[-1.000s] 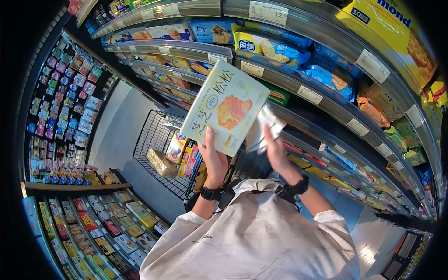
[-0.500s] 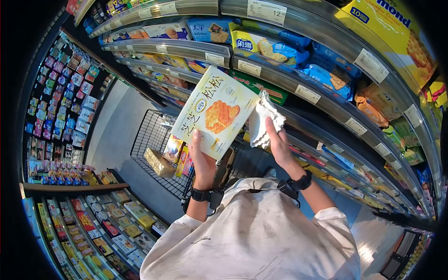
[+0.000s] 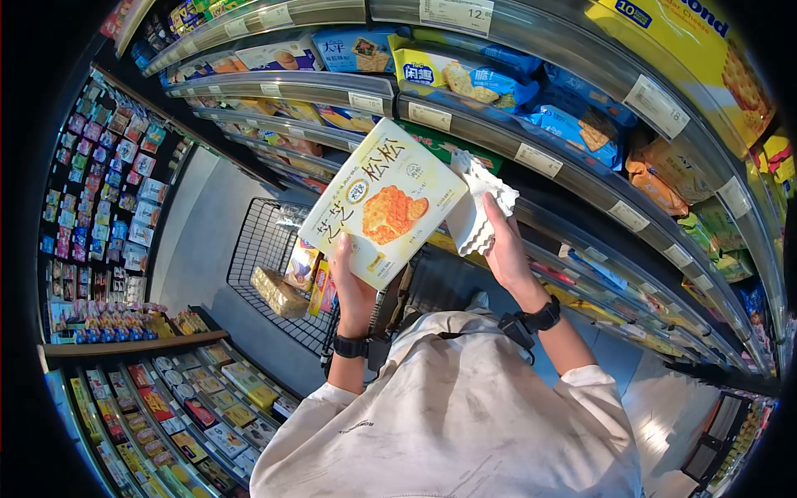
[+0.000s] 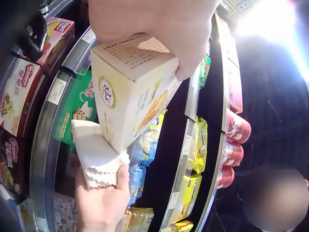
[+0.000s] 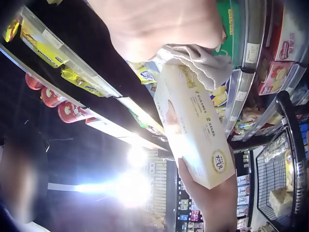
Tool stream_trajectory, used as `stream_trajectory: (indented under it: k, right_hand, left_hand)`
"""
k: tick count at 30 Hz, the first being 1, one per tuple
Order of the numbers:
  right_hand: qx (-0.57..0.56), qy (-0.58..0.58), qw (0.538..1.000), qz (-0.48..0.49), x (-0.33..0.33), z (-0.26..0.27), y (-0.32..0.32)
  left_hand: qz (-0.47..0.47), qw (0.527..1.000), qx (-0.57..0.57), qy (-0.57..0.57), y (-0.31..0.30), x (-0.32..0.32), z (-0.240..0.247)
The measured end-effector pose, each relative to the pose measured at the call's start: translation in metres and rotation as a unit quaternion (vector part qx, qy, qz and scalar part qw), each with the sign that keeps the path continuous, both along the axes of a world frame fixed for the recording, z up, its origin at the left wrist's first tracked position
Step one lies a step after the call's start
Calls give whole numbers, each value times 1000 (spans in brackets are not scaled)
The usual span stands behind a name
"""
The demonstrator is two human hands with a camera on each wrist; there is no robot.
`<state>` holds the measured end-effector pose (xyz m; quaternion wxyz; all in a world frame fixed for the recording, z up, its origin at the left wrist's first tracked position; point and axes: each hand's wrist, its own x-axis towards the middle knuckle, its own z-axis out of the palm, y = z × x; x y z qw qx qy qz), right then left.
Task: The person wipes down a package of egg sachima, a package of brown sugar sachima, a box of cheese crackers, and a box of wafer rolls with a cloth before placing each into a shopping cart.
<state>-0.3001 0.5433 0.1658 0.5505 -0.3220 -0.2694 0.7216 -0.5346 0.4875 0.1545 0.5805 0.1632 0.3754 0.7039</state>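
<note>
1. Head view: left hand (image 3: 355, 292) grasps the box (image 3: 386, 203) at its near edge, thumb on the printed front; its other fingers are behind and hidden. Box sits tilted just beyond this hand, front toward the camera.
2. Head view: right hand (image 3: 508, 259) grips a white cloth (image 3: 481, 203), thumb on top. Cloth lies just beyond that thumb, at the box's right side.
3. Head view: cart (image 3: 251, 238) beyond the left hand, to its left; a tan pack (image 3: 278, 292) inside. Shelf (image 3: 490, 139) beyond both hands, with a blue pack (image 3: 574, 129) beyond the right.
4. Left wrist view: left hand over one end of the box, thumb down its side. Right hand opposite, palm showing, cloth between it and the box's far corner. Green box (image 4: 77, 108) near the cloth; red tubs (image 4: 235, 155) well apart from both hands.
5. Right wrist view: right hand above the cloth, fingertips hidden. Cloth touches the box's nearer end; left hand holds the farther end.
</note>
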Motion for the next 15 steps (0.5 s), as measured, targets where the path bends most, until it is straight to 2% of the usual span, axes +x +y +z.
stream_trajectory:
  k: [2, 4, 6, 11, 13, 15]
  right_hand:
    - [5, -27, 1000, -1, 0, -6, 1]
    - [12, -54, 998, 0, 0, -7, 2]
    - [14, 14, 1000, 19, 2, -5, 0]
    - [45, 69, 997, -6, 4, -15, 6]
    - [50, -118, 991, -35, -3, -7, 6]
    - [42, -116, 992, -26, -2, 1, 9]
  left_hand:
    - [18, 998, 20, 62, 0, -2, -8]
    - [27, 996, 24, 76, -1, 0, -9]
    - [35, 995, 29, 91, 0, 1, -9]
    - [25, 998, 32, 45, 1, 1, -5]
    - [22, 997, 34, 60, 1, 0, -6]
    - [20, 996, 33, 75, 0, 0, -7]
